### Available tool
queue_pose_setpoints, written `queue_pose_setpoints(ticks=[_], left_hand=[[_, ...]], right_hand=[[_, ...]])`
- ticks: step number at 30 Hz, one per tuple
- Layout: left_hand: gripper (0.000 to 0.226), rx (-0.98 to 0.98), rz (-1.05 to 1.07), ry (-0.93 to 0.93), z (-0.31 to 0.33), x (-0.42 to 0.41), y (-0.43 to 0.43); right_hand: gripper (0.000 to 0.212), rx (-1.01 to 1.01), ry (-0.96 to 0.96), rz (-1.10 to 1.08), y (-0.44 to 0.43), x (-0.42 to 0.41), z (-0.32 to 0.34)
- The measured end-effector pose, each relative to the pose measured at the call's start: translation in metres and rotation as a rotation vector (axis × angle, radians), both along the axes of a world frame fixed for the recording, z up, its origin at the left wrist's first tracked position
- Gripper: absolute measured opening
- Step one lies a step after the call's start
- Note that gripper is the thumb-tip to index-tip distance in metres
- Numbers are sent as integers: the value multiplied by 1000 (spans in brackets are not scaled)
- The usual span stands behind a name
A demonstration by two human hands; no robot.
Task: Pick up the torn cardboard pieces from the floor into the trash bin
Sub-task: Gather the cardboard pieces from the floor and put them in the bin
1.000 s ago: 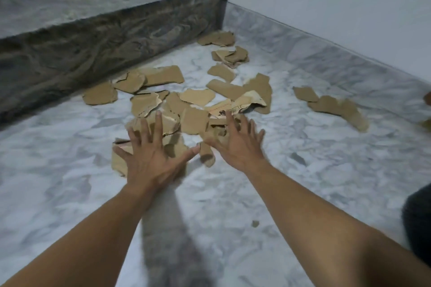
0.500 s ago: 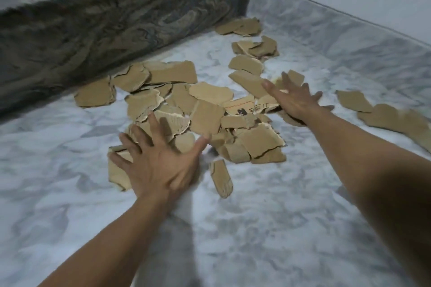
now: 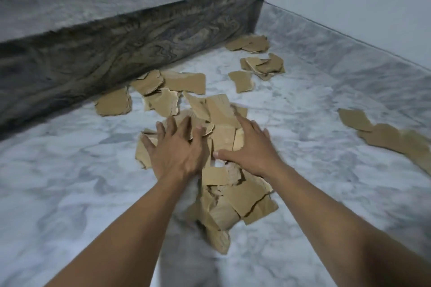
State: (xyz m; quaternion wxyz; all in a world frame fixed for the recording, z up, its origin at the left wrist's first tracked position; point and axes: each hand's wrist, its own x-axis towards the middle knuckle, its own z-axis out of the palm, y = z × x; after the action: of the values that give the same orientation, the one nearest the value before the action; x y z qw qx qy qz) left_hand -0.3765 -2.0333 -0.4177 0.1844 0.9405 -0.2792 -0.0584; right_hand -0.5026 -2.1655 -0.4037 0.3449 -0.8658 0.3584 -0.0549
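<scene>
Torn brown cardboard pieces lie scattered on the white marble floor. A bunched heap of pieces [image 3: 235,202] sits in the middle, between my forearms. My left hand [image 3: 175,149] lies flat with spread fingers on the heap's left side. My right hand [image 3: 249,147] presses flat on its right side, thumb pointing inward. Neither hand grips a piece. More pieces lie by the step [image 3: 161,95], near the corner [image 3: 261,63] and at the right [image 3: 384,135]. No trash bin is in view.
A dark marble step [image 3: 116,37] runs across the back left. A white wall [image 3: 349,2] with a marble skirting closes the right side. Bare floor [image 3: 58,182] lies at the left and in front.
My right hand swept back from the far right pieces toward the left hand, dragging cardboard into a tighter heap between both hands. The left hand stayed on the pile.
</scene>
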Motion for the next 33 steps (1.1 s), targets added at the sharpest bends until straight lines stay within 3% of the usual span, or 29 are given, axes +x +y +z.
queue_pose_setpoints(ticks=[4, 8, 11, 16, 27, 33], left_hand=[[63, -79, -34, 70, 3, -26, 10], [55, -232, -61, 285, 16, -70, 11], [49, -321, -54, 373, 23, -92, 16], [60, -626, -126, 482, 60, -128, 19], [61, -837, -363, 448, 203, -253, -7], [61, -963, -582, 470, 293, -356, -45]], right_hand=[[78, 332, -314, -225, 39, 0, 4], [38, 766, -657, -509, 61, -4, 18], [25, 1022, -809, -507, 77, -15, 28], [26, 931, -786, -520, 92, -46, 64], [25, 663, -909, -561, 92, -188, 230], [27, 392, -1015, -596, 78, -296, 325]])
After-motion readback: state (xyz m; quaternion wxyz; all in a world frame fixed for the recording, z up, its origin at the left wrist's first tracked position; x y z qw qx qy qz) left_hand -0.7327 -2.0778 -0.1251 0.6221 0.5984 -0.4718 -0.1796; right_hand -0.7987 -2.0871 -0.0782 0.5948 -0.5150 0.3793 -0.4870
